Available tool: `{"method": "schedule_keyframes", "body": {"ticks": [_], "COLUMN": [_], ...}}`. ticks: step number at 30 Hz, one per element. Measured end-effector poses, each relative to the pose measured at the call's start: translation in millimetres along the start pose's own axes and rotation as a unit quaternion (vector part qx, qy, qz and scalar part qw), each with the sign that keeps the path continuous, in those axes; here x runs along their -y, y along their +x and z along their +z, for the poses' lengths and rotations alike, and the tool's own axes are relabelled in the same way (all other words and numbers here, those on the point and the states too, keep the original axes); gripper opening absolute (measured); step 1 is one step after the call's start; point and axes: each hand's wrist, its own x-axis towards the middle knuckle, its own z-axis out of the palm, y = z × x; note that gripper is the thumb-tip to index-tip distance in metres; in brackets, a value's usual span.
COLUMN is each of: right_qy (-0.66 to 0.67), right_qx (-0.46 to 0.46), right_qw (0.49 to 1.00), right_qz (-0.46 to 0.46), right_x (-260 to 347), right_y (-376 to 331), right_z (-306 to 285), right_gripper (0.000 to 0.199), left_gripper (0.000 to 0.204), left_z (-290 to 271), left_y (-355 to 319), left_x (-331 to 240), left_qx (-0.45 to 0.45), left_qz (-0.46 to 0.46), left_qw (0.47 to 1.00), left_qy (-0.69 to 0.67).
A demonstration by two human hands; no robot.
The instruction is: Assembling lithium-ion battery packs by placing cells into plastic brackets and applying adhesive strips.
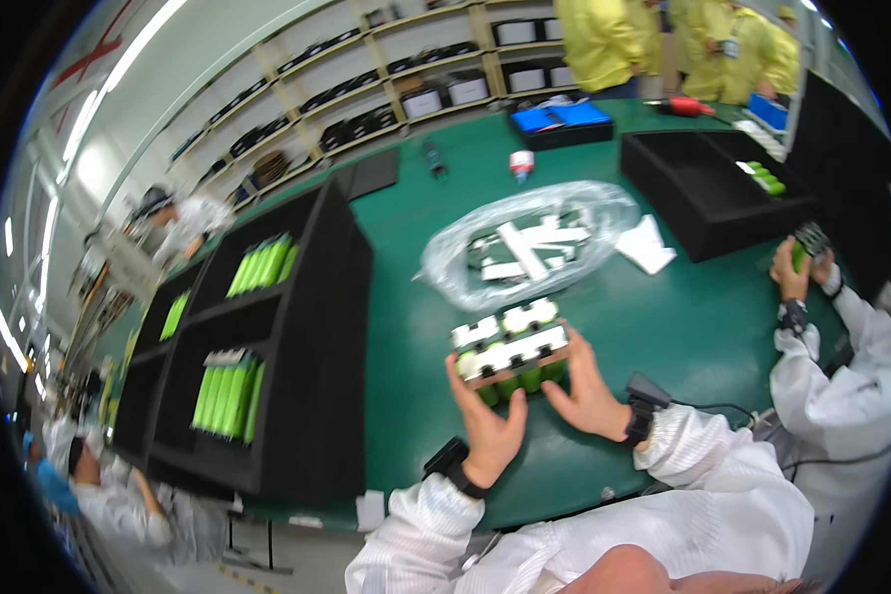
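A battery pack (513, 358) of green cylindrical cells with white strips across its top is held upright between my two hands, over the green table (416, 416). My left hand (490, 431) grips its left end, fingers along the side and thumb at the front. On the opposite end, my right hand (592, 394) presses with its fingers and thumb. Just beyond the pack lies an open clear plastic bag (444, 259) with white and dark strips (525, 252) inside. The undersides of the cells are partly hidden by my thumbs.
At left stands a black compartment box (312, 366) holding green battery packs (230, 398). A black tray (668, 193) sits at far right, near a co-worker's hands (800, 265) holding another pack. White paper (646, 246), a small bottle (521, 166) and a red tool (681, 106) lie farther back.
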Motion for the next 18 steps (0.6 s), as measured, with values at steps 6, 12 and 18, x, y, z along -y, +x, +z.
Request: {"method": "schedule_keyframes", "body": {"ticks": [6, 12, 18], "right_qy": [0.052, 0.097, 0.129], "right_qx": [0.012, 0.044, 0.070], "right_qw": [0.998, 0.991, 0.983], "right_qz": [0.036, 0.087, 0.108], "right_x": [-7, -25, -31], "right_y": [-2, -5, -2], "right_z": [7, 10, 14], "right_gripper": [0.089, 0.092, 0.098], "left_gripper": [0.092, 0.081, 0.079], "left_z": [-2, -1, -9], "left_y": [-8, -1, 13], "left_x": [24, 22, 29], "left_qx": [-0.011, -0.005, 0.028], "left_qz": [-0.043, -0.061, -0.089], "left_qw": [0.998, 0.997, 0.992], "left_qy": [0.038, -0.036, -0.090]}}
